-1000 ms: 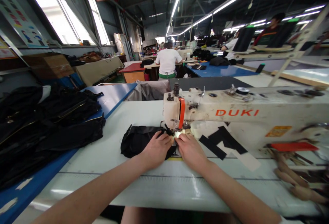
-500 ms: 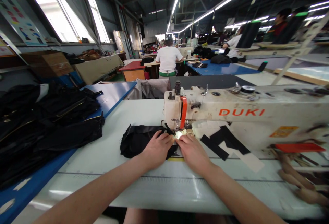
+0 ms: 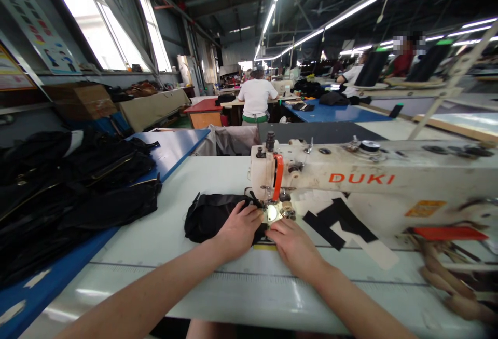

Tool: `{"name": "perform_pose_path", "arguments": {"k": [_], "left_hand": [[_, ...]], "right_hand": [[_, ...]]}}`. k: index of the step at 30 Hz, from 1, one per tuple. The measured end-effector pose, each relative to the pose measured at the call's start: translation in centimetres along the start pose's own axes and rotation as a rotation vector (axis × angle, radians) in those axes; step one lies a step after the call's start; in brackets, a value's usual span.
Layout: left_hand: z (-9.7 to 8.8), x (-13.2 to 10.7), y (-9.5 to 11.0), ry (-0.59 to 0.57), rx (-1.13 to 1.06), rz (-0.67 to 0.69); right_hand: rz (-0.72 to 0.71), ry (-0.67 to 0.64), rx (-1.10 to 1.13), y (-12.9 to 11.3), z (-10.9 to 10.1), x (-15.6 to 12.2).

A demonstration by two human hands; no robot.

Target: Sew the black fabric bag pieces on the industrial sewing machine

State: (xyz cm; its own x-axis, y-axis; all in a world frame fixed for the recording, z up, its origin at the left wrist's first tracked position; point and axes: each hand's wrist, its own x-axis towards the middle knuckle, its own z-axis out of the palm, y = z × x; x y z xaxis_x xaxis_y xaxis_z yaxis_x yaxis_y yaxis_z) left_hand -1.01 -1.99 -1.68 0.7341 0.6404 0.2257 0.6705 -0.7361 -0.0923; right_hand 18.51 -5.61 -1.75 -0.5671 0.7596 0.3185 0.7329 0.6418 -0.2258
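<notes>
The black cloth is being pressed under the left hand, fingers close together on top, right beside the plate; its near edge is met by the right hand's fingertips. Whether anything is truly pinched by either hand cannot be told, as the left thumb and the undersides of the fingers are hidden.

So, mid-job, it may be judged: the cloth has been brought up to the head of the machine, but it has not been let go or set aside. How much of the seam is done cannot be read; black stitches on black cloth are lost, and the needle point is too small to be made out.

To the right, dark strips are laid over pale scraps. Over to the left, a black pile is heaped on the blue table; finished or waiting, it cannot be said. Pile and machine are both cut off by the frame's edges.
</notes>
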Motion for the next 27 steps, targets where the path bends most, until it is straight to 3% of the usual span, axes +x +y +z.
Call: {"name": "perform_pose_path", "arguments": {"k": [8,16,27], "left_hand": [[-0.5,-0.9,0.5,0.045,-0.087,0.028],[-0.6,-0.8,0.5,0.016,-0.089,0.033],[-0.4,-0.6,0.4,0.056,-0.144,0.013]], "right_hand": [[-0.003,-0.016,0.006,-0.4,-0.4,-0.1],[0.085,0.082,-0.012,-0.2,-0.1,0.5],[0.078,0.048,-0.096,0.0,0.2,1.0]]}}
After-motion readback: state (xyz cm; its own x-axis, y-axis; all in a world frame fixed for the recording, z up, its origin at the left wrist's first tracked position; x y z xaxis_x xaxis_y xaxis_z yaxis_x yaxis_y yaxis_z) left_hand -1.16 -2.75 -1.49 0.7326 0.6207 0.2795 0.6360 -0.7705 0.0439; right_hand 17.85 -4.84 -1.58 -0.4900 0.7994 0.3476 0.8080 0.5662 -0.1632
